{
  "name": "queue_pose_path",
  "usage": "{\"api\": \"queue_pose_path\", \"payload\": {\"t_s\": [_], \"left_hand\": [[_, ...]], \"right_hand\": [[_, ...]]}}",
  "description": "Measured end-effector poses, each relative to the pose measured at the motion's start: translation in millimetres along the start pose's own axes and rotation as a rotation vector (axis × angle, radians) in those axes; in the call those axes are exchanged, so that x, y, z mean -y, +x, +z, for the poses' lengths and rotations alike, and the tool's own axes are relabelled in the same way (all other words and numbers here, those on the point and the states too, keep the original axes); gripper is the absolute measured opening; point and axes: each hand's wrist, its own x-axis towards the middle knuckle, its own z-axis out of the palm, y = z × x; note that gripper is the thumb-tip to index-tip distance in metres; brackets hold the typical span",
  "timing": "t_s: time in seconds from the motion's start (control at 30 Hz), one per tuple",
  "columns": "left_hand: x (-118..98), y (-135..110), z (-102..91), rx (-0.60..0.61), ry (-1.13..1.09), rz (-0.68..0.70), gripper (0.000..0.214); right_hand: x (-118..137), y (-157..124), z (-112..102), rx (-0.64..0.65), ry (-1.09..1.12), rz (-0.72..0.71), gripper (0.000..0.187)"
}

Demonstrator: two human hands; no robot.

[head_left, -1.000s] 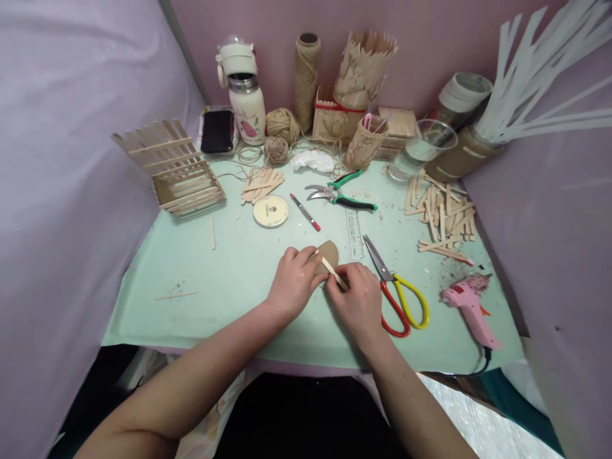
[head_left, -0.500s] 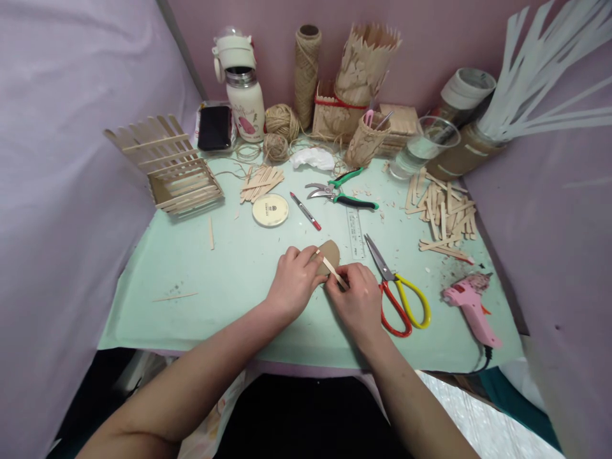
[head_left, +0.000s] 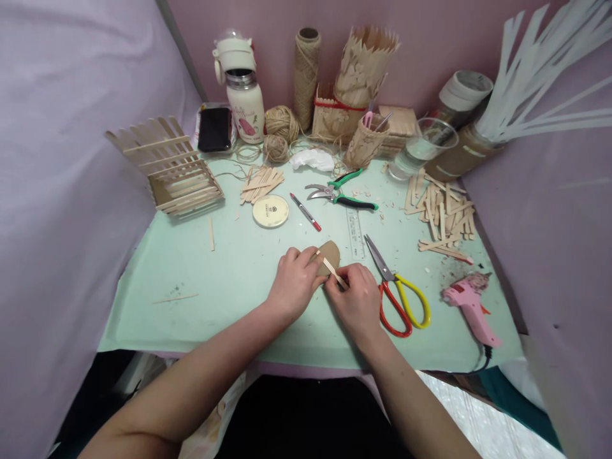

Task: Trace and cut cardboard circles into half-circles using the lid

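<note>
A brown cardboard piece (head_left: 329, 252) with a rounded end lies low over the front middle of the table. Across it runs a pale wooden craft stick (head_left: 329, 264), slanting down to the right. My left hand (head_left: 295, 280) is closed at the stick's upper end, its fingers also over the cardboard's left side. The stick's lower end is pinched between the thumb and fingers of my right hand (head_left: 356, 293). My fingers cover part of the cardboard. Just right of my right hand lie scissors (head_left: 393, 278) with one red and one yellow handle.
Behind my hands lie a clear ruler (head_left: 356, 233), a pen (head_left: 306, 211), a round lid (head_left: 270, 211) and green-handled pruners (head_left: 335, 194). Craft sticks (head_left: 442, 213) and a pink glue gun (head_left: 473, 309) are at right. A stick-built basket (head_left: 184, 188) stands at left, a water cup (head_left: 415, 153) at back right.
</note>
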Motion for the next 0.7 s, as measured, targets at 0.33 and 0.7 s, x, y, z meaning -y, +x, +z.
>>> {"api": "queue_pose_path", "payload": {"t_s": [0.33,0.7], "left_hand": [[0.3,-6.0,-2.3,-0.046,0.05,0.044,0.04],[1.5,-6.1,-6.9,-0.026,-0.042,0.033,0.047]], "right_hand": [[-0.9,0.5,0.4,-0.022,-0.002,-0.025,0.011],[-2.4,-0.8,-5.2,-0.01,0.026,-0.02,0.011]]}}
